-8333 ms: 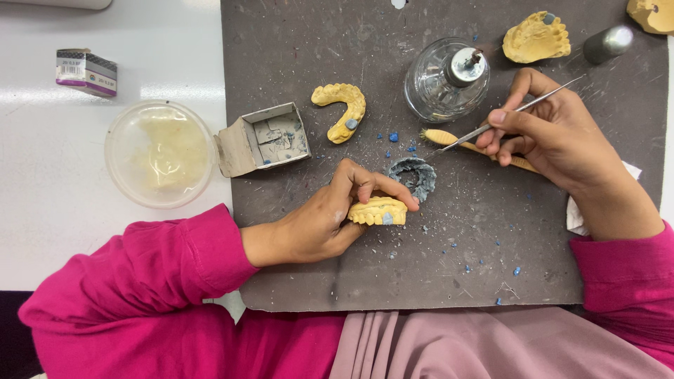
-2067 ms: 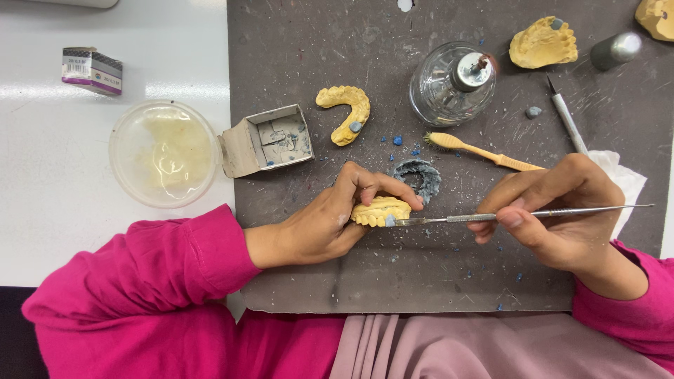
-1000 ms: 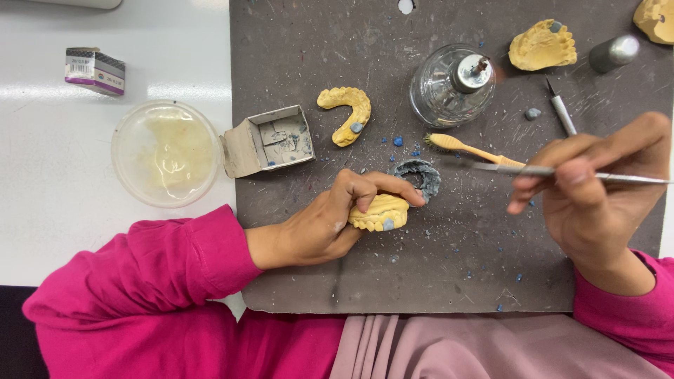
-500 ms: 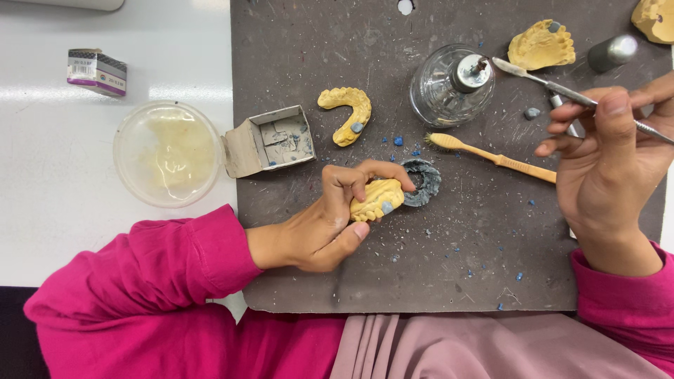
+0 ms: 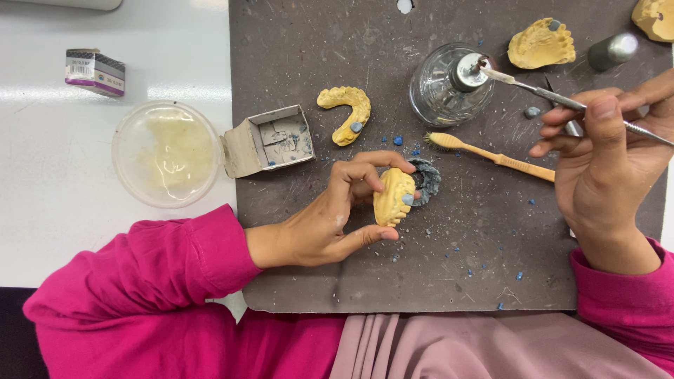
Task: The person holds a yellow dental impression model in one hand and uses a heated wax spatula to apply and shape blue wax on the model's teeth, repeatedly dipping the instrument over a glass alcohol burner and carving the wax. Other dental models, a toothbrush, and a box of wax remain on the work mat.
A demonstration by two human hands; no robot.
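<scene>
Head camera looks straight down on a white counter (image 5: 105, 231) with a dark grey work mat (image 5: 316, 63) on it, flecked with blue and pale crumbs; the mat seems there to catch that debris. A shallow clear dish (image 5: 166, 153) sits on the bare counter just left of the mat, with a small printed box (image 5: 95, 71) beyond it.

On the mat, a glass spirit lamp (image 5: 444, 85) stands at the far side within the right hand's reach. The left hand (image 5: 337, 217) is closed round a yellow dental cast (image 5: 393, 196), tipped up on edge between thumb and fingertips, probably to turn its working face toward the person. Touching the cast on its right lies a grey wax-covered piece (image 5: 426, 180). The right hand (image 5: 611, 161) pinches a slim metal instrument (image 5: 554, 98) like a pen, its tip at the lamp's metal cap, likely to warm it.

An open cardboard box (image 5: 269, 140) lies near the mat's left edge, a horseshoe-shaped yellow cast (image 5: 345, 112) beside it, a yellow-handled brush (image 5: 491, 154) below the lamp, and another cast (image 5: 540, 43) at the top right.

Half a second ago the instrument's tip was short of the lamp's cap; now it reaches it. Two seconds ago the tip was at the held cast, which lay flatter.
</scene>
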